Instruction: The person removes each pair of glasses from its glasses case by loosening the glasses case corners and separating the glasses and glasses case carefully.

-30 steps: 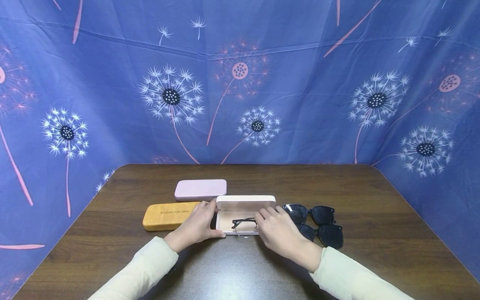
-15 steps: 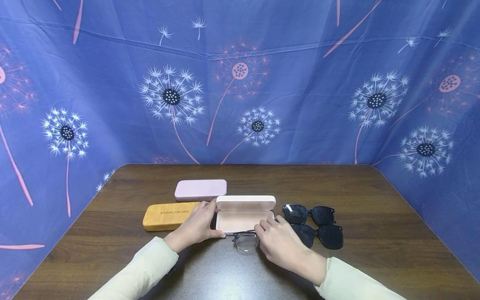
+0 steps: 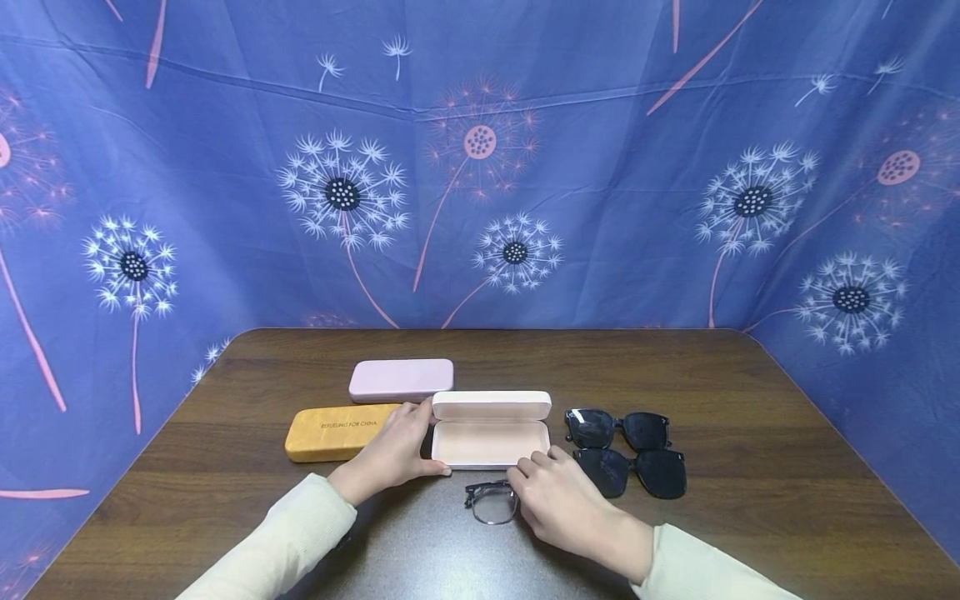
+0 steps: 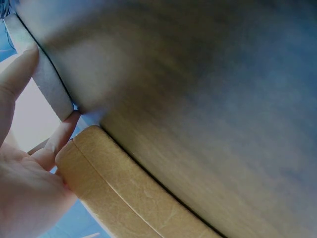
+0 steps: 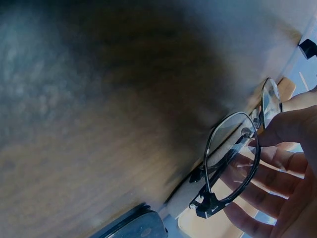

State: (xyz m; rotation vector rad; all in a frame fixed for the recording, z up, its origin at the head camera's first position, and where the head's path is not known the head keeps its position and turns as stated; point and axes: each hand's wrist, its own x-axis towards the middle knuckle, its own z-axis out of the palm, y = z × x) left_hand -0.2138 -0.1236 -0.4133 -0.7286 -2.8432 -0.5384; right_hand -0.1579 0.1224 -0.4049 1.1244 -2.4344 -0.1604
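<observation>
An open white glasses case with a pale pink lining stands mid-table, its lid raised at the back. My left hand holds the case's left end, thumb at the front corner and fingers toward the back. In front of the case, my right hand pinches thin-framed eyeglasses by the middle. One lens is hidden behind that hand in the head view. The right wrist view shows both lenses of the eyeglasses, with thumb and fingers at the bridge and a dark temple folded behind.
A yellow glasses case lies left of the white one, close against my left hand. Behind it is a closed lilac case. Two pairs of dark sunglasses, one farther back and one nearer, lie to the right.
My right hand has drawn the eyeglasses out of the white case, toward me and over the table before it. My left hand has stayed on the case.
</observation>
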